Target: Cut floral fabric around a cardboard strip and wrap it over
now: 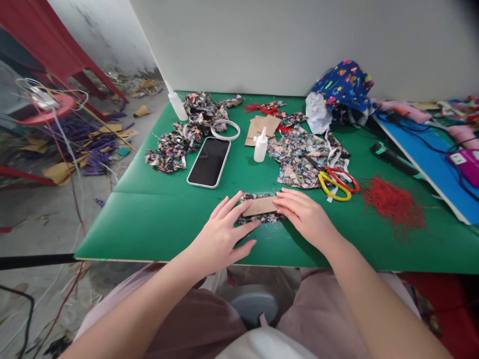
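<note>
A tan cardboard strip (259, 206) lies flat on a piece of dark floral fabric (266, 218) near the front of the green table. My left hand (224, 230) is open, its fingers spread, with fingertips resting on the strip's left end and the fabric edge. At the other end, my right hand (305, 212) has its fingers close together, holding the strip's right end against the fabric. Behind them stands a small white squeeze bottle (261, 147). Scissors (334, 183) with red and yellow handles lie on more floral fabric (299, 162) to the right.
A phone (209, 162), a white ring (229, 130) and bunched floral fabric (177, 144) lie on the left of the green table (149, 219). Cardboard pieces (256, 129) sit behind the bottle. Red threads (392, 204), a blue board (422, 154) and blue patterned cloth (344, 87) are rightward.
</note>
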The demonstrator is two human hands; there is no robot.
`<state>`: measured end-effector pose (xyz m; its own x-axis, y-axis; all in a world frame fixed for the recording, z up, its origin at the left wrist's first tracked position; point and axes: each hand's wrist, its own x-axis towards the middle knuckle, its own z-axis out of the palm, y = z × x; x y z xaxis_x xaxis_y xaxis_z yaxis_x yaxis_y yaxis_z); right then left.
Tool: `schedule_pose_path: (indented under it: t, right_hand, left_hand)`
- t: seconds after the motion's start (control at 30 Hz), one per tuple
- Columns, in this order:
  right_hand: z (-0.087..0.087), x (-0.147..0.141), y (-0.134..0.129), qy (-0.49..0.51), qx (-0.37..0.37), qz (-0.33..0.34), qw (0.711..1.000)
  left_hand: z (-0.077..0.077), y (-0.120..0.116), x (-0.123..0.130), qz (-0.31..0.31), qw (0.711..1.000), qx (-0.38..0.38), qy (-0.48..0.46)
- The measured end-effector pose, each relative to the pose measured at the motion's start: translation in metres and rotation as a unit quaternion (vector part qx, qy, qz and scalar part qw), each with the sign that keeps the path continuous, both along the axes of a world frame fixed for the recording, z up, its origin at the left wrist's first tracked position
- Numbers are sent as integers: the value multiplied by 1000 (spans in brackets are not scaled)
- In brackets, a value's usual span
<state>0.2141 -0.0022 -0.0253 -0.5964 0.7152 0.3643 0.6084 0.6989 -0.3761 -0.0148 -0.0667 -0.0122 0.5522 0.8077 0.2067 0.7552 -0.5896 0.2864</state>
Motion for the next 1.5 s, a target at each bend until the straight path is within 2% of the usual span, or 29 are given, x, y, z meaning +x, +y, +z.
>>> schedule_pose_path:
  t: [0.17, 0.23, 0.43, 0.57, 0.67, 0.8, 0.87, 0.93, 1.03, 1.13, 1.3, 1.5]
  right_hand:
    - [1, -1, 5, 28, 38, -62, 997]
    - [1, -1, 7, 23, 32, -82, 996]
    - [2, 0, 6, -9, -64, -3, 998]
    - [-1, 0, 6, -12, -61, 8, 998]
    - [0, 0, 8, 30, -20, -16, 999]
    - [10, 1, 6, 111, 22, -50, 992]
    - [14, 0, 2, 130, -7, -67, 989]
    - [16, -2, -1, 156, -79, -100, 980]
    - [14, -6, -3, 225, -213, -144, 940]
    - [9, -9, -2, 263, -292, -157, 906]
    - [5, -13, 2, 250, -322, -170, 897]
    - [2, -14, 2, 203, -282, -155, 925]
  left_hand:
    - [-1, 0, 0, -7, 1000, -10, -11]
    - [-1, -1, -1, -9, 1000, -15, -18]
    - [0, -1, -1, -17, 999, -28, 5]
    - [3, -1, 0, -44, 999, -25, 17]
    - [5, -1, -2, -59, 998, -30, -17]
    - [7, -1, -10, -66, 988, -61, -124]
    - [8, -1, -13, -58, 978, -95, -179]
    - [8, -1, -15, -34, 968, -124, -214]
    - [7, 0, -15, 26, 966, -129, -223]
    - [3, 2, -12, 77, 971, -89, -209]
    - [-2, 6, -9, 132, 972, -17, -196]
    - [0, 5, -8, 113, 980, -6, -163]
